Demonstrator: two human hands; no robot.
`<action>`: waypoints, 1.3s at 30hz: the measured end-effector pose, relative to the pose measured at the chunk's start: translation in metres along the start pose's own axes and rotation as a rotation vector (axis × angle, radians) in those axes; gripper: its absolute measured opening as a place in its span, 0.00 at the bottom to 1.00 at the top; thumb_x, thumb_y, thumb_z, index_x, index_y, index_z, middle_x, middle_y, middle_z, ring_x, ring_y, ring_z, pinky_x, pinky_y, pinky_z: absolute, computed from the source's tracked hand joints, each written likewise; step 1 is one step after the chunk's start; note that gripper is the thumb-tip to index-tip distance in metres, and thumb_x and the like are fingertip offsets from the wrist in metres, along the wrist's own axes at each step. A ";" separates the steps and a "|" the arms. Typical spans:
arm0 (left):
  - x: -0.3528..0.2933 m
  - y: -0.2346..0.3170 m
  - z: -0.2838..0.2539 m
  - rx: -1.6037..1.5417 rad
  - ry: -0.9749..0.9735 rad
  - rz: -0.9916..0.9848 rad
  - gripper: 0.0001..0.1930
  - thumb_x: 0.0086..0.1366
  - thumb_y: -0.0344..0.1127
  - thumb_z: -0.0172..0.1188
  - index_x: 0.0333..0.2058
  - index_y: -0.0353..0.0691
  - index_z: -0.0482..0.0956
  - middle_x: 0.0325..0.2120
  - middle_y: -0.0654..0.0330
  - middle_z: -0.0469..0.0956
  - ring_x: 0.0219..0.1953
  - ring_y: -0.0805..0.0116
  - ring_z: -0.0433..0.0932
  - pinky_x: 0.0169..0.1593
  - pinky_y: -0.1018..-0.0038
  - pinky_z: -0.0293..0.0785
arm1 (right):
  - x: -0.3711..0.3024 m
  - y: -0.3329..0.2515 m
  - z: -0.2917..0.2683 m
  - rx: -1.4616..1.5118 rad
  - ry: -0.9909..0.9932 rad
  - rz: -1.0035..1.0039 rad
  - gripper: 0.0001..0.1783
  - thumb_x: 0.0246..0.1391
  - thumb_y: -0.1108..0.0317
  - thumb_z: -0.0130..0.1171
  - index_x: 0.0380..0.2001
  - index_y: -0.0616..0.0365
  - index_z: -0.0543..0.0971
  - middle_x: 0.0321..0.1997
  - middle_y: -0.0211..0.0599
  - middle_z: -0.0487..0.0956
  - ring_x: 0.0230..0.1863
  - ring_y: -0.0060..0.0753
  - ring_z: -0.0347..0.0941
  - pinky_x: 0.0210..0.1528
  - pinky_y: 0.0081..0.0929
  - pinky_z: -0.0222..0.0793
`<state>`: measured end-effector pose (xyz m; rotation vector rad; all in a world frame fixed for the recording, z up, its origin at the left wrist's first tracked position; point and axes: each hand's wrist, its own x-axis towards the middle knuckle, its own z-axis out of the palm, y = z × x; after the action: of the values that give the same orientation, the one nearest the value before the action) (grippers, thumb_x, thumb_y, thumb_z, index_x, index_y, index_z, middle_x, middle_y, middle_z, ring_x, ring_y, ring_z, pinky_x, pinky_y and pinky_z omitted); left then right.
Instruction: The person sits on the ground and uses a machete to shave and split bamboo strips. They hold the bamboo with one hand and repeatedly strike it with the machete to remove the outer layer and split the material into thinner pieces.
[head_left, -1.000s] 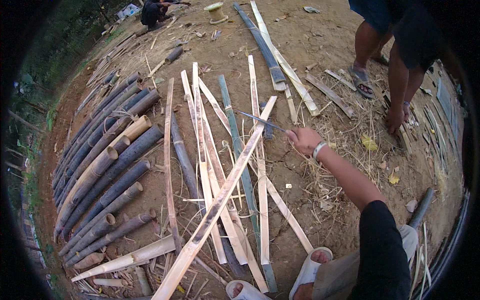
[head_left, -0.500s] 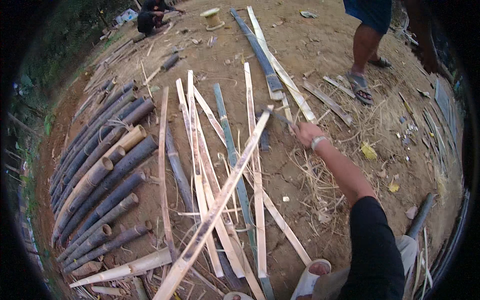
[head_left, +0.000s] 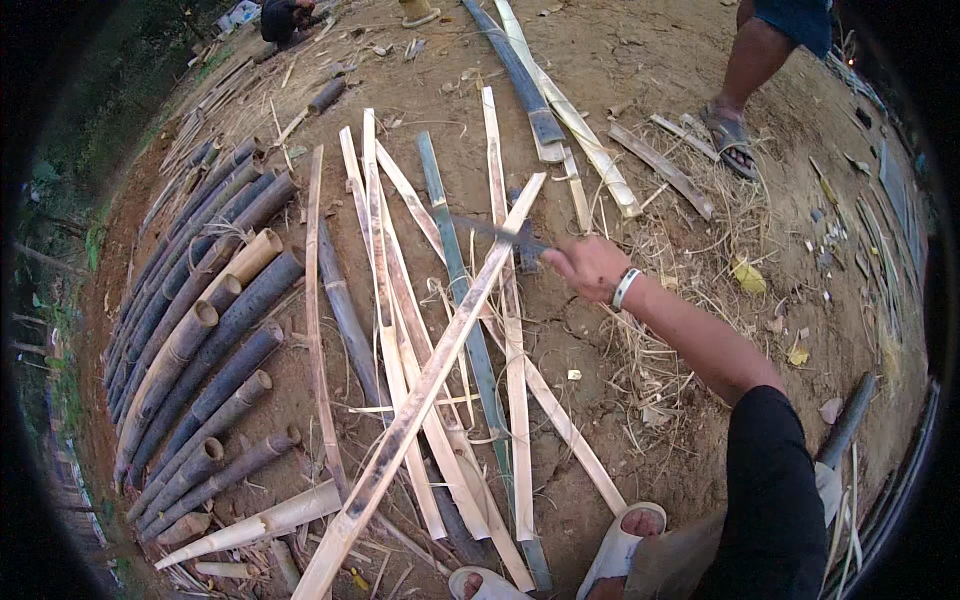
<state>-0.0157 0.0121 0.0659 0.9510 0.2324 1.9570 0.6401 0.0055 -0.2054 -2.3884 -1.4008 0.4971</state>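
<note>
On the bare soil (head_left: pixel 650 480), where several bamboo strips (head_left: pixel 518 430) lie already split and round poles (head_left: pixel 250 305) are not yet, we hold in our closed right hand (head_left: pixel 595 270) a knife (head_left: pixel 524 241) across one long strip (head_left: pixel 436 370), dark patches remaining, our left hand being out of view.

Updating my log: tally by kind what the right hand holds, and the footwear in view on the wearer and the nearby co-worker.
Bladed tool in right hand: 1
White slippers: 2
Grey sandal: 1
Total: 4
</note>
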 end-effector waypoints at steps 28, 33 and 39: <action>0.012 0.027 -0.032 0.109 -0.038 -0.036 0.12 0.65 0.42 0.40 0.25 0.43 0.63 0.06 0.68 0.58 0.05 0.77 0.57 0.12 0.80 0.61 | 0.032 0.048 0.007 -0.138 -0.013 0.062 0.34 0.63 0.40 0.34 0.38 0.60 0.79 0.32 0.59 0.79 0.39 0.61 0.76 0.45 0.50 0.71; 0.010 0.010 -0.008 -0.009 -0.023 -0.014 0.15 0.67 0.42 0.38 0.21 0.44 0.62 0.03 0.68 0.57 0.03 0.78 0.55 0.10 0.83 0.61 | 0.048 0.081 0.006 -0.072 0.030 0.318 0.36 0.64 0.42 0.34 0.35 0.66 0.80 0.33 0.60 0.79 0.40 0.62 0.76 0.46 0.50 0.71; 0.018 -0.002 0.001 0.186 0.347 0.317 0.13 0.63 0.37 0.45 0.19 0.46 0.62 0.04 0.71 0.58 0.03 0.80 0.55 0.10 0.85 0.59 | 0.039 0.084 -0.001 -0.024 0.030 0.303 0.34 0.64 0.42 0.34 0.39 0.63 0.78 0.32 0.61 0.79 0.38 0.61 0.77 0.44 0.50 0.71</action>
<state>-0.0186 0.0274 0.0744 0.7944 0.4931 2.4256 0.7226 0.0006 -0.2468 -2.6307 -1.0405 0.5183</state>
